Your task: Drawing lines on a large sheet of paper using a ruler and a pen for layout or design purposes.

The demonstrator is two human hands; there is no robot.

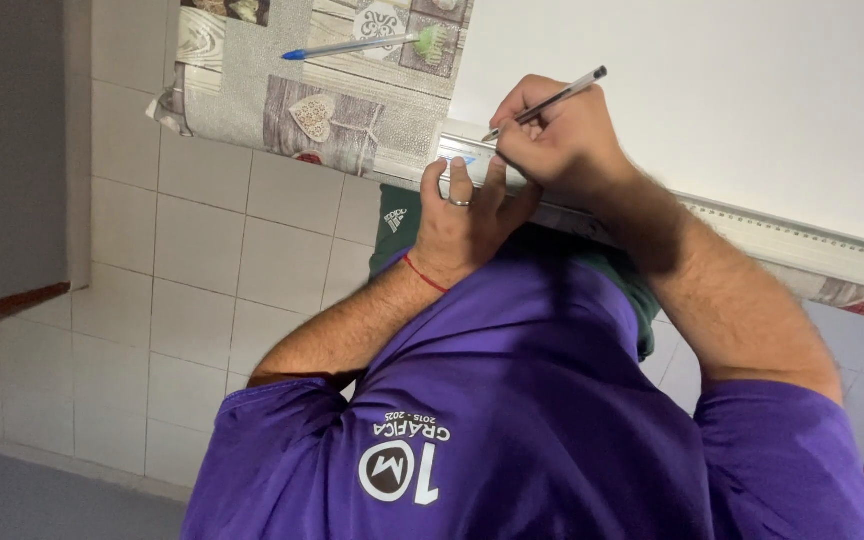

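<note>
My right hand [562,145] is closed around a thin dark pen [554,98], whose tip touches the edge of a long metal ruler [762,235]. The ruler lies along the near edge of a large white sheet [712,90]. My left hand [460,215], with a ring on one finger and a red cord at the wrist, presses its fingers flat on the ruler's left end, right beside the pen tip. Both forearms reach out from my purple shirt [512,420].
A patterned tablecloth [342,110] covers the table and hangs over its edge. On it, to the left of the sheet, lies a blue pen [347,46] with a green end. Pale floor tiles [202,260] and a grey wall [7,150] are on the left.
</note>
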